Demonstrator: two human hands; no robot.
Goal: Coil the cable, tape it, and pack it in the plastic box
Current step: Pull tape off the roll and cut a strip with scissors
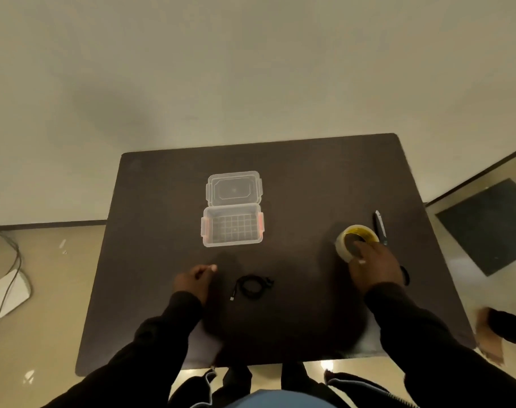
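A black cable [253,286] lies coiled on the dark table [309,184], one plug end sticking out to its left. My left hand [194,280] hovers just left of the coil, fingers curled, holding nothing. My right hand [373,265] rests on a roll of clear tape [355,238] at the right, a finger inside its core and the thumb on its outer side. The clear plastic box [232,228] with orange latches stands open and empty in the middle, its lid [234,188] folded back behind it.
A pair of scissors [380,226] lies just right of the tape roll. A dark mat [489,225] lies on the floor to the right. A white object with grey cords [6,290] sits on the floor at the left. Another person's foot [490,334] shows at the right edge.
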